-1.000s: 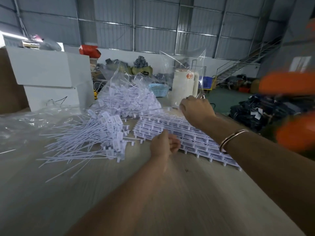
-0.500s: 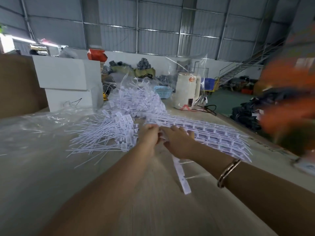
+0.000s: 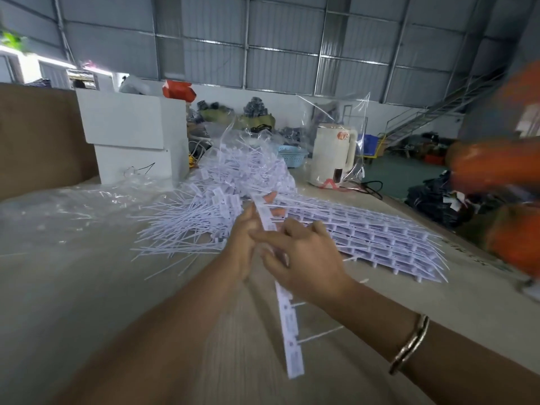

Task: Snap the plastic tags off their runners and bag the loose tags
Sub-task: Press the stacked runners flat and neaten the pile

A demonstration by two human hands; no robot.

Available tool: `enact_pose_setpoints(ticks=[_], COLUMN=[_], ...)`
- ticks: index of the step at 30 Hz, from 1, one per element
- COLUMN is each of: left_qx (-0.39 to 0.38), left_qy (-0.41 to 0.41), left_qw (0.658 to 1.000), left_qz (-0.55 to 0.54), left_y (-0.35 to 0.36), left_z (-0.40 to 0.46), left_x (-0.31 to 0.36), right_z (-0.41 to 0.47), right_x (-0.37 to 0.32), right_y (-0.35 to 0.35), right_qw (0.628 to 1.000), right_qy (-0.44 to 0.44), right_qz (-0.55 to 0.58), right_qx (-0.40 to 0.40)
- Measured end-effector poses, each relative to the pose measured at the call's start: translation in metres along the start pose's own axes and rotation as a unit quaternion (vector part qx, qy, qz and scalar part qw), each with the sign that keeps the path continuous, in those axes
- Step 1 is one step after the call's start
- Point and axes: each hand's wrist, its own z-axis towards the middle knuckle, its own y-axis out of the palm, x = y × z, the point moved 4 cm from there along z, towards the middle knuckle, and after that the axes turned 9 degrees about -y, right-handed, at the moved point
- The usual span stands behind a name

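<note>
Both hands meet above the table point(image 3: 87, 302), just in front of the stack of tag sheets point(image 3: 380, 238), which serves here as the landmark; the left hand point(image 3: 244, 244) grasps the upper part of a strip of tags point(image 3: 287, 323), its fingertips showing beyond the strip's far edge; the right hand point(image 3: 306, 258) is curled over the strip's middle, fingers bent round it; the strip runs from between the hands down toward the camera, tilted, its lower end hanging free above the table (thin tails project from its right edge); a metal bangle point(image 3: 409, 343) sits on the right wrist. To the left of the stack, touching it, lies a heap of loose tags point(image 3: 187, 223) with their thin tails fanned outward; behind the stack's left end a clear bag of tags point(image 3: 248, 168) stands heaped and open at the top; behind the stack a cream kettle point(image 3: 331, 154) stands upright, with a blue basket point(image 3: 292, 154) just beside it; well to the left of the stack a white box point(image 3: 131, 141) stands on the table; crumpled clear plastic point(image 3: 73, 206) lies left of the loose heap; a blurred orange shape point(image 3: 496, 171) fills the area right of the stack, and what it is cannot be told.
</note>
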Motion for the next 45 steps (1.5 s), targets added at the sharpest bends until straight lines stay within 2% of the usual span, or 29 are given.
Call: enact_pose_setpoints(ticks=[2, 3, 4, 6, 7, 9, 12, 14, 16, 18, 20, 21, 22, 24, 25, 27, 29, 31, 33, 37, 41, 42, 43, 45], left_qx=[-0.044, -0.029, 0.014, 0.122, 0.151, 0.159, 0.129, 0.101, 0.091, 0.1, 0.132, 0.152, 0.166, 0.177, 0.183, 0.198, 0.205, 0.198, 0.188, 0.146, 0.084, 0.073, 0.063, 0.048], left_qy=[0.006, 0.014, 0.013, -0.055, -0.088, -0.123, -0.171, -0.188, -0.182, -0.158, -0.124, -0.106, -0.087, -0.059, -0.046, -0.026, -0.015, 0.006, 0.024, -0.029, -0.112, -0.125, -0.132, -0.145], left_qw=[0.999, 0.999, 0.998, 0.983, 0.973, 0.965, 0.974, 0.977, 0.978, 0.98, 0.981, 0.979, 0.979, 0.98, 0.98, 0.977, 0.975, 0.977, 0.979, 0.981, 0.974, 0.972, 0.971, 0.962], left_qz=[0.007, 0.024, 0.057, 0.123, 0.15, 0.17, 0.07, 0.027, 0.046, 0.067, 0.073, 0.081, 0.081, 0.064, 0.064, 0.079, 0.087, 0.085, 0.072, 0.127, 0.178, 0.184, 0.19, 0.228], left_y=[0.0, -0.002, -0.005, -0.016, -0.023, -0.034, -0.042, -0.048, -0.052, -0.054, -0.056, -0.058, -0.059, -0.06, -0.061, -0.066, -0.072, -0.082, -0.092, -0.097, -0.092, -0.093, -0.094, -0.095], left_z=[-0.011, -0.015, -0.017, -0.018, -0.018, -0.022, -0.038, -0.043, -0.045, -0.045, -0.045, -0.043, -0.042, -0.042, -0.042, -0.043, -0.044, -0.047, -0.047, -0.041, -0.037, -0.036, -0.036, -0.036], left_x=[0.008, 0.011, 0.013, 0.011, 0.008, 0.0, -0.006, -0.008, -0.007, -0.004, 0.002, 0.006, 0.011, 0.018, 0.021, 0.027, 0.035, 0.046, 0.06, 0.068, 0.053, 0.048, 0.044, 0.036], right_z=[-0.002, -0.002, -0.001, 0.001, 0.001, 0.002, 0.005, 0.006, 0.004, 0.0, -0.005, -0.009, -0.013, -0.025, -0.03, -0.031, -0.028, -0.022, -0.016, 0.013, 0.033, 0.033, 0.033, 0.034], right_x=[-0.019, -0.025, -0.027, -0.023, -0.02, -0.017, -0.011, -0.006, -0.004, 0.013, 0.048, 0.068, 0.086, 0.117, 0.128, 0.142, 0.154, 0.165, 0.175, 0.181, 0.178, 0.177, 0.176, 0.175], right_y=[0.0, 0.003, 0.005, 0.01, 0.013, 0.023, 0.039, 0.052, 0.06, 0.056, 0.052, 0.054, 0.06, 0.072, 0.074, 0.068, 0.052, 0.04, 0.039, 0.063, 0.103, 0.11, 0.11, 0.095], right_qw=[0.997, 0.996, 0.996, 0.997, 0.998, 0.999, 0.996, 0.993, 0.991, 0.994, 0.986, 0.986, 0.983, 0.955, 0.943, 0.942, 0.95, 0.95, 0.941, 0.942, 0.943, 0.942, 0.945, 0.956], right_qy=[-0.047, -0.057, -0.054, -0.027, -0.016, -0.002, 0.012, -0.009, -0.032, 0.021, 0.115, 0.151, 0.181, 0.217, 0.223, 0.219, 0.245, 0.286, 0.322, 0.314, 0.269, 0.265, 0.265, 0.286], right_qz=[-0.026, -0.033, -0.034, -0.022, -0.021, -0.041, -0.048, -0.015, 0.047, 0.107, 0.104, 0.064, 0.009, -0.093, -0.126, -0.175, -0.173, -0.127, -0.101, -0.102, -0.02, 0.003, 0.018, 0.029], right_qx=[0.056, 0.065, 0.07, 0.07, 0.06, 0.021, -0.071, -0.117, -0.124, -0.031, 0.055, 0.034, -0.03, -0.18, -0.211, -0.183, -0.092, -0.002, 0.019, -0.067, -0.195, -0.207, -0.189, -0.066])
